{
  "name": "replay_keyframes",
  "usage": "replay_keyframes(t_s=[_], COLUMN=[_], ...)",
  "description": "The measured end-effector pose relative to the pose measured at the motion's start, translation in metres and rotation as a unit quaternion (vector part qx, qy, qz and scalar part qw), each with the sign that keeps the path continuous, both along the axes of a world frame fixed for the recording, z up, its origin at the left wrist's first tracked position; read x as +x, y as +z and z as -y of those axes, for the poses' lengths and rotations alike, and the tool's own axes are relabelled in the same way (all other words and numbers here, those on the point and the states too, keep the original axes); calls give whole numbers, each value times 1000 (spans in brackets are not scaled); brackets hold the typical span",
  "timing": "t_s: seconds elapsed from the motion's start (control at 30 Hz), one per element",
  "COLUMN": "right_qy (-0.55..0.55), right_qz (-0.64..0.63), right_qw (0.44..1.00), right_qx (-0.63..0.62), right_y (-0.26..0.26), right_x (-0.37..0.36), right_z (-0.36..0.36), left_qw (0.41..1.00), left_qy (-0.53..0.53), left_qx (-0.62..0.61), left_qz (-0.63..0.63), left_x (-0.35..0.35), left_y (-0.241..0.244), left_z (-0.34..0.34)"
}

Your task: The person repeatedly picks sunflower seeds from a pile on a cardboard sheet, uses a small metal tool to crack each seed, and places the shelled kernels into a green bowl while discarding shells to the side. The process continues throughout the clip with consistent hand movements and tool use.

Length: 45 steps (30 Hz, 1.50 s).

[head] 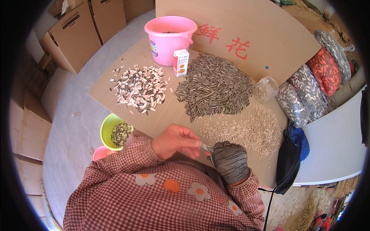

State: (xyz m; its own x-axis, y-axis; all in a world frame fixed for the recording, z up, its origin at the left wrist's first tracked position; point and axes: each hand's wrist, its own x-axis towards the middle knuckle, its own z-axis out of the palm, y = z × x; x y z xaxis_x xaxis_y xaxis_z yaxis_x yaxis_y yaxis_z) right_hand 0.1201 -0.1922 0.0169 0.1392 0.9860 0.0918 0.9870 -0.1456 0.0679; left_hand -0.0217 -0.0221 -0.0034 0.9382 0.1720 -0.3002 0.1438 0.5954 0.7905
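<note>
My bare left hand (179,141) is at the table's near edge, thumb and fingertips pinched on what looks like a sunflower seed (204,146). My right hand (231,161), in a grey knit glove, grips a small metal hand tool (209,149), perhaps pliers. Its tip meets the seed at my left fingertips; most of the tool is hidden in the glove. Just beyond my hands lie a large heap of striped sunflower seeds (216,85) and a spread of pale shelled kernels (261,130). Farther left, a pile of empty split hulls (140,88) covers part of the wooden tabletop (156,122).
Behind the heaps stand a pink bucket (169,43), a drink carton (181,63) and an upright cardboard sheet (260,26). A clear plastic jar (264,89) leans at right, near bags of seeds (306,92) and a black pouch (289,161). Below left sits a green bucket (105,130).
</note>
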Motion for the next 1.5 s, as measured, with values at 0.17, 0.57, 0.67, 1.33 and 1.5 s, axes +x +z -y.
replay_keyframes(t_s=[0.17, 0.57, 0.67, 1.33, 1.5], right_qy=[58, -99, -110, -155, -61], right_qz=[-111, -466, -503, -548, -437], right_qw=[988, 849, 825, 792, 859], right_qx=[88, 227, 235, 222, 260], right_y=[1, -35, -38, -45, -41], right_x=[9, 0, 5, 9, 15], right_z=[2, -1, -1, 0, -8], left_qw=[1000, 997, 998, 996, 995], left_qy=[-12, -54, -56, -63, -97], left_qx=[0, 22, -1, 58, 21], left_qz=[-11, 45, 37, -1, 27], left_x=[1, 16, 19, 23, 26], left_y=[-1, -1, -2, -16, -21], left_z=[-2, 4, 3, 1, 7])
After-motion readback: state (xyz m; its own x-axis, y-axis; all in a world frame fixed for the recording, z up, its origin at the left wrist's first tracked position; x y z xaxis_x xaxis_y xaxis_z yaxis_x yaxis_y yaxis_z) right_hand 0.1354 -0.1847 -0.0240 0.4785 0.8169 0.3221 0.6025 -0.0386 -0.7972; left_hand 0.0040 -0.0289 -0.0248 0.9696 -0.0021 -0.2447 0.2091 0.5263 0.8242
